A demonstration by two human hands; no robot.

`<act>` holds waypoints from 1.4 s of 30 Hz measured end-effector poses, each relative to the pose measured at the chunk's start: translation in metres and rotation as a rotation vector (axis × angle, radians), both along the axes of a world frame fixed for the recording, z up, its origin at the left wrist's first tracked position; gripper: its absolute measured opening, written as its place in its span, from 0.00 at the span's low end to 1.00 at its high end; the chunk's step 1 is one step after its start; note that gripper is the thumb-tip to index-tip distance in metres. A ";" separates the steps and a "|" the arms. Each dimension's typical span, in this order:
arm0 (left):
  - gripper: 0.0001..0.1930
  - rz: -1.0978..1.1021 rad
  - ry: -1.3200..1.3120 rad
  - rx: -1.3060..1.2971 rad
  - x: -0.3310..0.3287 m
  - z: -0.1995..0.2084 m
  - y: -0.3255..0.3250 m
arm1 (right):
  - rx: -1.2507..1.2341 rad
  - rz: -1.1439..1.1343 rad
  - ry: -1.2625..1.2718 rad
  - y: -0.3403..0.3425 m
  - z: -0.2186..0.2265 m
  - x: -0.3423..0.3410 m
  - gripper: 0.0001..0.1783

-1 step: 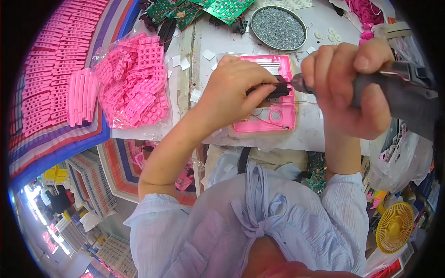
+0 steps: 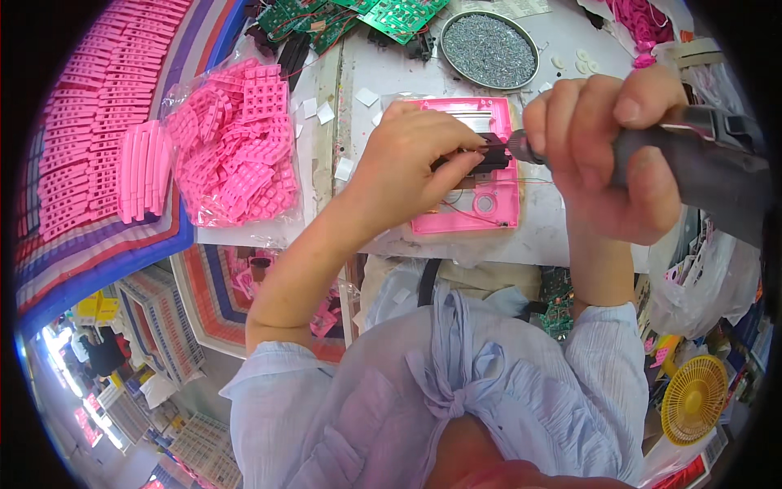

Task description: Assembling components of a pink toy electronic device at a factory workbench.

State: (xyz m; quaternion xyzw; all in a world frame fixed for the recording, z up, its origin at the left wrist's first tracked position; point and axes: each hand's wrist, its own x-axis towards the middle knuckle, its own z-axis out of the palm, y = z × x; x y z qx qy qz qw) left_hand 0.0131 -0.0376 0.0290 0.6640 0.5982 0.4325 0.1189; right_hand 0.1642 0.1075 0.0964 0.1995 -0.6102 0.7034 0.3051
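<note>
At pink casing (image 2: pixel 507 200), left hand (image 2: pixel 414 155) with pinched black part (image 2: pixel 495 157), right hand (image 2: pixel 603 155) tight round grey driver (image 2: pixel 707 167), printed paper (image 2: pixel 515 7) beyond.

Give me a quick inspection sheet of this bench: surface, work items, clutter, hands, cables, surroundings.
Surface: pale worktable, marked with small specks.
Work items: pink housing with a black part over it.
Clutter: white squares, small metal pieces in a round dish, green circuit boards, bagged pink parts.
Hands: left hand at the black part, grip unclear; right hand grips a grey power tool, tip toward that part.
Cables: thin red wire extends right from the housing.
Surroundings: yellow fan, lower right.
</note>
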 end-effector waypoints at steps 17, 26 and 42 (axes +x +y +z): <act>0.20 0.326 0.300 -0.088 0.009 -0.036 -0.036 | -0.139 -0.194 -0.050 -0.022 -0.040 -0.020 0.13; 0.19 0.299 0.242 -0.034 0.003 -0.046 -0.040 | -0.016 -0.241 -0.122 -0.029 -0.053 -0.030 0.14; 0.26 0.273 0.279 0.040 0.002 -0.054 -0.041 | 0.303 -0.292 -0.190 -0.028 -0.052 -0.029 0.18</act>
